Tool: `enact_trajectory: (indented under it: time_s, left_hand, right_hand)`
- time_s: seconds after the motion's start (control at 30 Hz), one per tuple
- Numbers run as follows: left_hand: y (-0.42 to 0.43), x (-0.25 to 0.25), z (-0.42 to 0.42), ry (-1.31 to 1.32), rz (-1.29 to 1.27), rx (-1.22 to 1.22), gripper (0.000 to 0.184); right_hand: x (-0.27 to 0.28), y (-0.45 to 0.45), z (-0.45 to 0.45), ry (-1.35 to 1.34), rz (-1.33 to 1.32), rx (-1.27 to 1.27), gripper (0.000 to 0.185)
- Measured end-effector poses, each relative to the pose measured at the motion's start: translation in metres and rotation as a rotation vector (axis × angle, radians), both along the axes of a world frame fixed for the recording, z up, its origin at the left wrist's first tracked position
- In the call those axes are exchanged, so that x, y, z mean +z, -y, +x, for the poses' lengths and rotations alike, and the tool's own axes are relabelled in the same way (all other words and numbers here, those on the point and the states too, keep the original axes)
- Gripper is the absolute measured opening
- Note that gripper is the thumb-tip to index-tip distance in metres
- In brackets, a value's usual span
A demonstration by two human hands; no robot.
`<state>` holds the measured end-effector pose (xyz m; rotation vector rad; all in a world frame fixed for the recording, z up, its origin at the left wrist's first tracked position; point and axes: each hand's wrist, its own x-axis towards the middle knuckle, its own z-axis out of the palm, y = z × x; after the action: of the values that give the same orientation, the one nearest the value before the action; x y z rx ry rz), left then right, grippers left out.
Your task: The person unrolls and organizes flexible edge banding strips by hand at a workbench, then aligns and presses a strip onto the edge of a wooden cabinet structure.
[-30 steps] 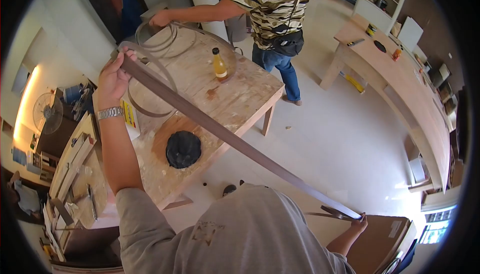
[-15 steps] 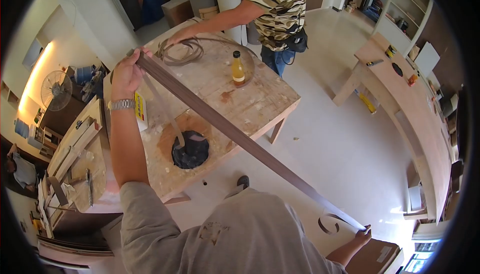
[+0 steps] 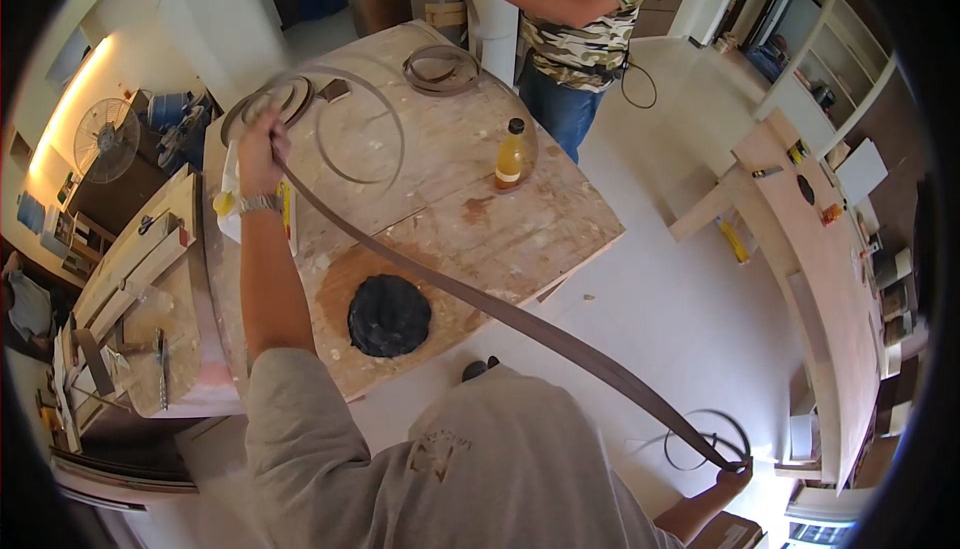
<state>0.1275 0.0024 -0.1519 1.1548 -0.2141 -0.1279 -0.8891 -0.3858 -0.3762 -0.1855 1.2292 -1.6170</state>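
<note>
A long brown strip (image 3: 450,284) runs diagonally from my left hand (image 3: 263,144) at the upper left to my right hand (image 3: 736,473) at the lower right, sagging slightly. My left hand, blurred and wearing a metal watch, is closed on one end above the worktable (image 3: 440,219). Beyond it a thin loop of strip (image 3: 402,139) curves over the tabletop, smeared by motion. My right hand pinches the other end, where curled strip (image 3: 748,439) hangs. A black round bundle (image 3: 389,316) lies on the near part of the table.
A bottle of yellow liquid (image 3: 510,155) and a coiled strip (image 3: 441,70) are on the table. A co-worker in a camouflage shirt (image 3: 590,19) stands behind it. On the right is a curved wooden counter (image 3: 800,249); a side bench with tools (image 3: 160,319) is at left.
The strip has slackened from taut to sagging. The co-worker's hand has lifted off the coil and risen away from the table. My view has shifted, and my left hand appears lower.
</note>
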Motion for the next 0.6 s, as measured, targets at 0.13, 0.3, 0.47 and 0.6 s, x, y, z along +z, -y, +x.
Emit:
enact_trajectory:
  time_s: [0.13, 0.3, 0.47, 0.6]
  left_hand:
    - [-0.043, -0.159, 0.028, -0.142, 0.745, 0.038, 0.018]
    - [-0.063, -0.208, -0.035, -0.157, 0.613, 0.138, 0.064]
    - [-0.069, -0.227, -0.068, 0.091, 1.05, 0.418, 0.069]
    - [-0.021, -0.18, -0.168, 0.384, 1.025, 0.39, 0.041]
  right_hand:
    - [0.05, 0.02, 0.061, -0.043, -0.022, 0.042, 0.014]
    - [0.08, 0.072, 0.116, 0.009, -0.114, 0.248, 0.018]
    - [0.096, 0.132, 0.166, 0.383, -0.286, 0.689, 0.023]
    - [0.123, 0.14, 0.21, 0.494, -0.215, 0.814, 0.029]
